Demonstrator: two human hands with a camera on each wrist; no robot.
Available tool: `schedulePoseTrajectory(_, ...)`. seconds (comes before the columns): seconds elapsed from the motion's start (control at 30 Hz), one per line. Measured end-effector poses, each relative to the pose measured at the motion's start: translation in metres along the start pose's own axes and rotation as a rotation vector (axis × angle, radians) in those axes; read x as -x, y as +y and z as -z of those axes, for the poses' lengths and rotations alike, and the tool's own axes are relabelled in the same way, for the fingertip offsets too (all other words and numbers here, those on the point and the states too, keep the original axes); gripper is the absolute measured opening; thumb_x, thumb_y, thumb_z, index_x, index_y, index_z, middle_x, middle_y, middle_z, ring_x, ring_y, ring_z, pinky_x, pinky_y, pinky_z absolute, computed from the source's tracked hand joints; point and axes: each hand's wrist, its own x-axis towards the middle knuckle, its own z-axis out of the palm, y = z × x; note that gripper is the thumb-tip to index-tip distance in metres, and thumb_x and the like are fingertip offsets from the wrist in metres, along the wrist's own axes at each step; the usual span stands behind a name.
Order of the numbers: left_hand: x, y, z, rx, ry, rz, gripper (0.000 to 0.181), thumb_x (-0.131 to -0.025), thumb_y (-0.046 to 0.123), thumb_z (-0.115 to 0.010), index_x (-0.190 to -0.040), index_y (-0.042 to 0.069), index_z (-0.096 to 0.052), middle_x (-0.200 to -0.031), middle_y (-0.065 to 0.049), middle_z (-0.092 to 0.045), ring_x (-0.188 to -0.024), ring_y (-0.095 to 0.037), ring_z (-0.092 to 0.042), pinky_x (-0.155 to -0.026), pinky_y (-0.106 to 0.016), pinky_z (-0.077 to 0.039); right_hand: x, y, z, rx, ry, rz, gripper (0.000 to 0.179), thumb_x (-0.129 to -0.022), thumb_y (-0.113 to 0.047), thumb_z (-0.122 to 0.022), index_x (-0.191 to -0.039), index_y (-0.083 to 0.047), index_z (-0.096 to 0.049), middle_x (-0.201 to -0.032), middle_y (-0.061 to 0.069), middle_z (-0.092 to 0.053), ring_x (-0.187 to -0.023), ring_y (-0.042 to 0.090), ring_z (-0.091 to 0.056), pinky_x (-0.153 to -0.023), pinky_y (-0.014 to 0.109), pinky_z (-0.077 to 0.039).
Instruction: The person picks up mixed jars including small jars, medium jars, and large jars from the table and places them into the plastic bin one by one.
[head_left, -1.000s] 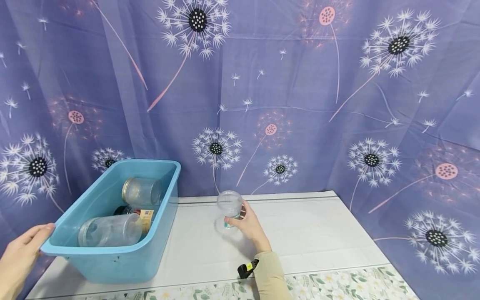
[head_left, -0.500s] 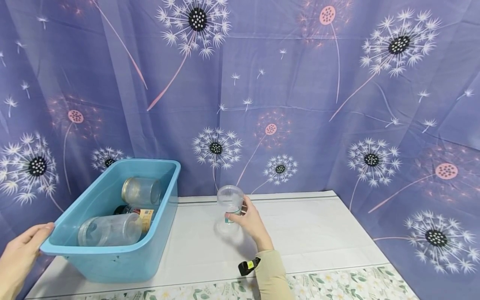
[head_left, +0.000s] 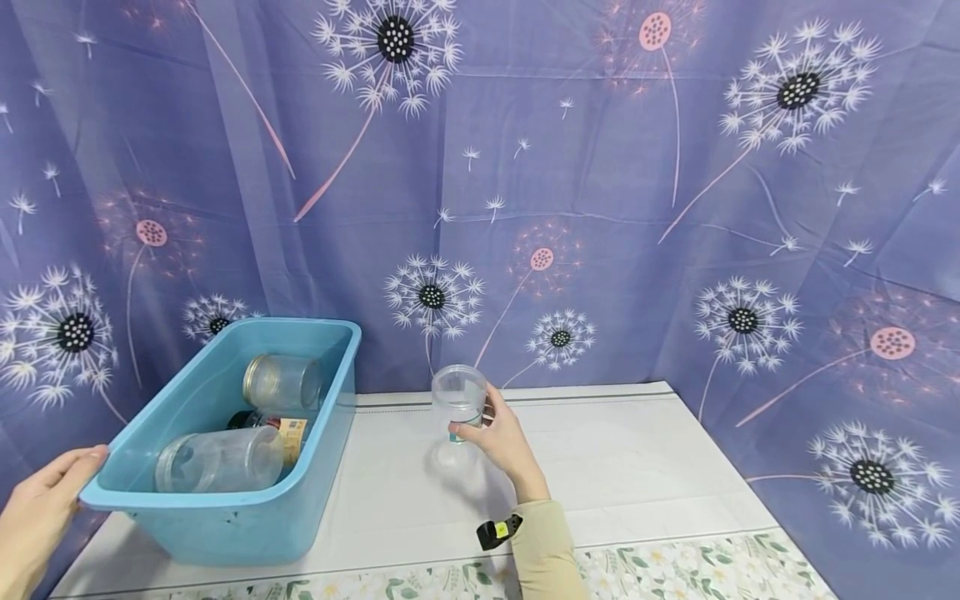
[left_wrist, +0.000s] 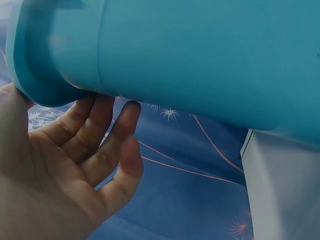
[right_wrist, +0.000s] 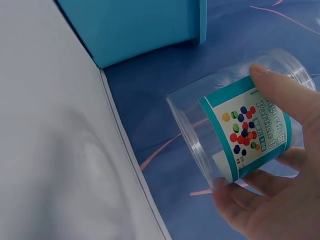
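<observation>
My right hand [head_left: 504, 442] grips a clear plastic jar [head_left: 459, 392] above the white tabletop, a little right of the blue plastic bin [head_left: 225, 502]. In the right wrist view, a teal-edged label [right_wrist: 247, 130] with coloured dots and the words "Magnetic Particle" faces the camera. The thumb lies on one side of this jar and the fingers curl round the other. At the bin's near left corner, my left hand [head_left: 47, 500] holds the rim. Seen from the left wrist, its bent fingers [left_wrist: 95, 125] reach under the lip.
Inside the bin lie a clear jar [head_left: 221, 460] on its side, another jar with a gold-coloured end [head_left: 285, 383], and a dark item with a yellowish label [head_left: 292, 437] partly hidden between them. A purple dandelion-print curtain [head_left: 570, 183] hangs behind the white table [head_left: 615, 467].
My right hand has raised the jar slightly off the tabletop and tilted it a little. The left hand and the bin stay in place.
</observation>
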Motion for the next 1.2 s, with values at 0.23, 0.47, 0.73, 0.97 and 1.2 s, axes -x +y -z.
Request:
schedulePoseTrajectory(0.23, 0.003, 0.001, 0.001, -0.047, -0.015, 0.031, 0.024, -0.092, 0.033, -0.043, -0.108, 0.018, -0.054, -0.084, 0.034, -0.041, -0.073, 0.015, -0.041, -0.053, -0.014, -0.035, 0.002, -0.005, -0.002, 0.001, 0.007, 0.033, 0.082, -0.068, -0.018, -0.076, -0.135, -0.014, -0.031, -0.118, 0.015, -0.048, -0.105, 0.027, -0.047, -0.087, 0.042, -0.036)
schedulePoseTrajectory(0.47, 0.003, 0.001, 0.001, -0.027, -0.008, 0.02, 0.016, -0.091, 0.033, -0.045, -0.102, 0.026, -0.055, -0.081, 0.032, -0.046, -0.071, 0.012, -0.043, -0.054, -0.015, -0.035, -0.005, 0.006, -0.007, 0.076, 0.017, 0.085, 0.083, -0.065, -0.032, -0.078, -0.134, -0.029, -0.031, -0.113, -0.005, -0.051, -0.102, 0.011, -0.047, -0.086, 0.033, -0.037)
schedulePoseTrajectory(0.73, 0.0, 0.0, 0.001, 0.026, 0.017, -0.007, 0.01, -0.09, 0.029, -0.049, -0.09, 0.035, -0.056, -0.075, 0.026, -0.053, -0.068, 0.006, -0.045, -0.053, -0.016, -0.034, 0.003, -0.027, -0.008, 0.055, -0.008, 0.139, 0.081, -0.067, -0.016, -0.077, -0.134, -0.015, -0.033, -0.114, 0.002, -0.05, -0.101, 0.019, -0.047, -0.086, 0.038, -0.036)
schedulePoseTrajectory(0.97, -0.002, 0.001, 0.001, 0.012, 0.026, -0.015, 0.01, -0.091, 0.029, -0.048, -0.088, 0.035, -0.056, -0.071, 0.024, -0.053, -0.065, 0.005, -0.046, -0.053, -0.017, -0.034, 0.01, -0.05, -0.014, 0.091, -0.025, 0.206, 0.079, -0.068, -0.016, -0.077, -0.134, -0.012, -0.033, -0.114, 0.004, -0.05, -0.101, 0.019, -0.047, -0.086, 0.037, -0.037)
schedulePoseTrajectory(1.2, -0.002, 0.004, 0.002, -0.09, 0.013, 0.028, 0.02, -0.091, 0.037, -0.044, -0.097, 0.021, -0.055, -0.07, 0.017, -0.053, -0.065, 0.001, -0.045, -0.053, -0.021, -0.035, -0.002, -0.048, -0.027, 0.145, -0.023, 0.254, 0.079, -0.065, -0.029, -0.078, -0.132, -0.027, -0.034, -0.112, -0.01, -0.05, -0.1, 0.007, -0.046, -0.084, 0.031, -0.038)
